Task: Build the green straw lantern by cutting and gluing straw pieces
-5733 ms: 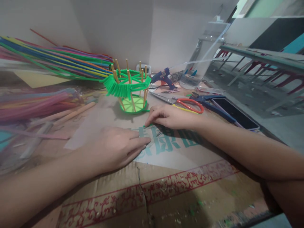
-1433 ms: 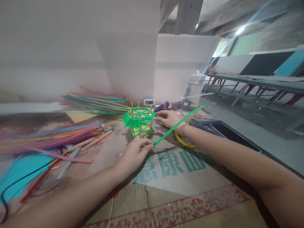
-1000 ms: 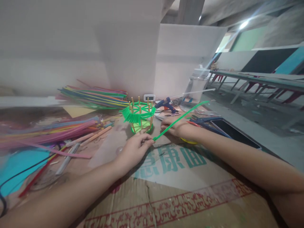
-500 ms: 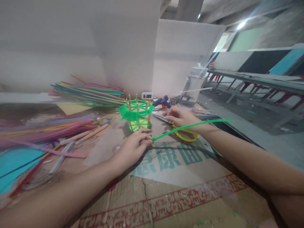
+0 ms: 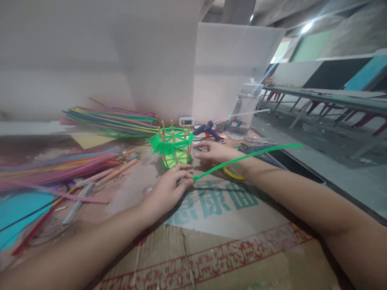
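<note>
My left hand (image 5: 171,184) rests on the printed board, closed, with thumb and fingers pinching one end of a green pipe cleaner (image 5: 248,161). The strip slants up to the right, passing across my right forearm. My right hand (image 5: 210,153) is beside a small round craft frame (image 5: 173,141), its fingers apart and nothing visible between them. Wooden sticks stand upright in that frame, joined by green pipe-cleaner rings, with a green fringe on its left side. Yellow-handled scissors (image 5: 232,174) lie partly hidden under my right hand and wrist.
A blue glue gun (image 5: 208,129) lies behind my right hand, near a clear water bottle (image 5: 242,108). Bundles of coloured pipe cleaners (image 5: 111,120) lie at the back left. Pink strips (image 5: 69,171), glue sticks (image 5: 116,171) and blue sheets (image 5: 24,213) cover the left side.
My right hand has moved left and closer to the craft frame, covering more of the scissors. My left hand keeps its pinch on the green pipe cleaner.
</note>
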The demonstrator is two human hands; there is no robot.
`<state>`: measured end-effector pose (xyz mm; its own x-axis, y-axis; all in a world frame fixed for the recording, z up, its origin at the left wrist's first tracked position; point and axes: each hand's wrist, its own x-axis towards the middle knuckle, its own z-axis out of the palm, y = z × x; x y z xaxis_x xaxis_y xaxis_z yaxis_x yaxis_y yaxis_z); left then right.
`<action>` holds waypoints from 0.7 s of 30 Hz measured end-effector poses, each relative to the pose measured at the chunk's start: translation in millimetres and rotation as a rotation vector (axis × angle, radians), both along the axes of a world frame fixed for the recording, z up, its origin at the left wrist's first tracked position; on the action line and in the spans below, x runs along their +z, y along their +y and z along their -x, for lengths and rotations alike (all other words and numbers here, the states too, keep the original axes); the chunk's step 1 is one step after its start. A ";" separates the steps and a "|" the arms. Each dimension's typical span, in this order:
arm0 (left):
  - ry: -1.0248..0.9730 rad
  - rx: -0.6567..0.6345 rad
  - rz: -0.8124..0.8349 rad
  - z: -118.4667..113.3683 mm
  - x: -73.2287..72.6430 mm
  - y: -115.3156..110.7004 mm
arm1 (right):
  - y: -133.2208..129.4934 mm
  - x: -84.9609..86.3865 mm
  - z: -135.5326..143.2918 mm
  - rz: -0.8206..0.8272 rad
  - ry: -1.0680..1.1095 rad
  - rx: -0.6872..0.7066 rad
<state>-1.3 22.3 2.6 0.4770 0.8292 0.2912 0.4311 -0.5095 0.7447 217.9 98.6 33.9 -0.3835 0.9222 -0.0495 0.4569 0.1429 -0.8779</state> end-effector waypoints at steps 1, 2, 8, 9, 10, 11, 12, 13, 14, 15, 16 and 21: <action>0.003 0.001 0.002 0.2 0.0 -0.1 | 0.2 -0.3 -1.0 -0.024 -0.011 0.007; 0.007 0.001 0.003 0.4 -0.1 -0.1 | -0.6 1.1 -3.0 -0.042 -0.013 0.018; 0.007 -0.017 -0.006 0.7 -1.3 0.7 | -13.8 37.0 -29.0 -0.202 0.217 -0.016; 0.009 -0.017 -0.002 0.7 -1.3 0.8 | -14.6 43.6 -33.3 -0.224 0.324 -0.031; 0.010 -0.015 0.003 0.6 -1.3 0.8 | -14.7 49.3 -37.2 -0.236 0.428 -0.048; 0.013 -0.013 0.008 0.6 -1.4 0.8 | -14.3 54.1 -40.6 -0.236 0.517 -0.065; 0.014 -0.010 0.010 0.6 -1.4 0.8 | -13.8 58.0 -43.8 -0.232 0.587 -0.084; 0.014 -0.008 0.010 0.7 -1.4 0.8 | -13.3 61.1 -46.8 -0.216 0.625 -0.102; 0.012 -0.007 0.008 0.8 -1.5 0.8 | -13.1 63.5 -49.6 -0.185 0.632 -0.114; 0.009 -0.006 0.004 0.9 -1.6 0.9 | -13.1 65.1 -52.3 -0.135 0.605 -0.113; 0.007 -0.006 0.002 1.1 -1.7 1.0 | -13.4 65.9 -54.6 -0.081 0.549 -0.104; 0.005 -0.018 -0.004 1.4 -1.9 1.1 | -10.7 54.8 -52.8 -0.186 0.068 -0.085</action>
